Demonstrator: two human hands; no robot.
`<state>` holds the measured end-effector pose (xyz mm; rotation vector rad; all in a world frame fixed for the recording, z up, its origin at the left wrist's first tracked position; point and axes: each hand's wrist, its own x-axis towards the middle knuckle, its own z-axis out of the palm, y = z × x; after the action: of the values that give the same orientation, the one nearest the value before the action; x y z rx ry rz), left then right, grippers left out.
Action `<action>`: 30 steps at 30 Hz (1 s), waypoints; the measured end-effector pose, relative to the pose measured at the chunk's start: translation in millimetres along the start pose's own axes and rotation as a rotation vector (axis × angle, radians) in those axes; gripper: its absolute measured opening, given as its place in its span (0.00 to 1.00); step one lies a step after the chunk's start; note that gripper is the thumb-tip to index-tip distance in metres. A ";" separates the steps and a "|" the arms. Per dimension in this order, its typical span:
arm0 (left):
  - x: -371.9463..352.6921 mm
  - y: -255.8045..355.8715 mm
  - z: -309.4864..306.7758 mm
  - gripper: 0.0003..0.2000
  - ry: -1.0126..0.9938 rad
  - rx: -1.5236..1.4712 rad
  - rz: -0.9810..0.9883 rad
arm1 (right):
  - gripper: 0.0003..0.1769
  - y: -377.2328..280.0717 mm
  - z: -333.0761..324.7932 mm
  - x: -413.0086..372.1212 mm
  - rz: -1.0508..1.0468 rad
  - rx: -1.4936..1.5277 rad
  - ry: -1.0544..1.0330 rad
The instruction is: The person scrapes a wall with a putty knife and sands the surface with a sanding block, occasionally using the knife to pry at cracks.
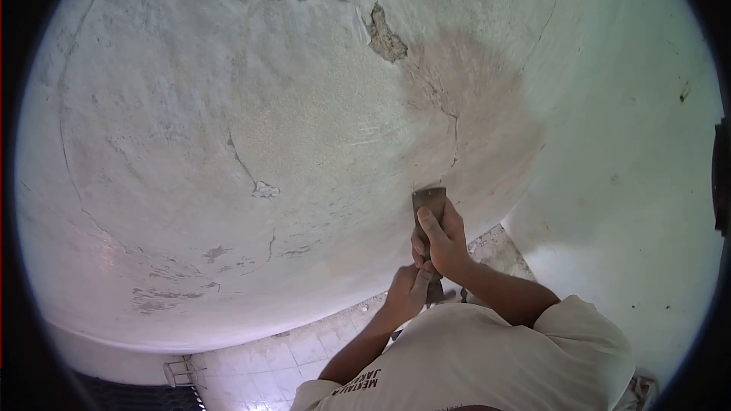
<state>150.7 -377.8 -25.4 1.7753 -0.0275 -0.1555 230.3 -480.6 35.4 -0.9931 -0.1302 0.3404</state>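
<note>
Both of my hands are closed on one scraper (430, 199), a dark, flat, wide-ended tool held upright against the wall. My right hand (445, 243) grips it just below the broad end, thumb along its face. Lower down, my left hand (410, 291) wraps the handle end. The blade's top edge meets or nearly meets the pale plastered wall (320, 122). Above it runs a thin crack (455, 137) through a brownish, damp-looking patch (487, 99). Farther up is a hole of broken plaster (387, 36) showing rough material beneath.
Other cracks and a small chipped spot (265, 190) mark the wall to the left. A smoother side wall (624, 205) stands on the right. Below lies a tiled floor (304, 346), with a small stool-like frame (181, 373) at lower left.
</note>
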 end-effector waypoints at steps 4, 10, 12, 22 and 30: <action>-0.6 13.5 4.4 0.25 -0.006 0.049 -0.021 | 0.12 3.2 -6.5 0.8 0.034 -0.034 -0.003; 5.7 6.7 4.5 0.25 -0.011 -0.142 -0.079 | 0.14 -20.8 6.1 7.5 -0.045 -0.087 -0.098; 8.1 -0.7 5.0 0.25 0.005 -0.123 -0.049 | 0.14 -16.4 1.8 4.8 0.012 -0.098 -0.074; 6.3 -21.1 21.3 0.22 0.008 0.102 -0.067 | 0.11 12.0 -27.7 -0.7 0.111 -0.073 -0.075; 4.7 -24.4 25.0 0.23 0.051 0.036 -0.063 | 0.11 20.2 -27.4 1.3 0.041 -0.083 -0.071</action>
<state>150.7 -397.5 -54.6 1.8161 0.0627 -0.1559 234.2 -492.0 3.6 -1.0668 -0.1895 0.4106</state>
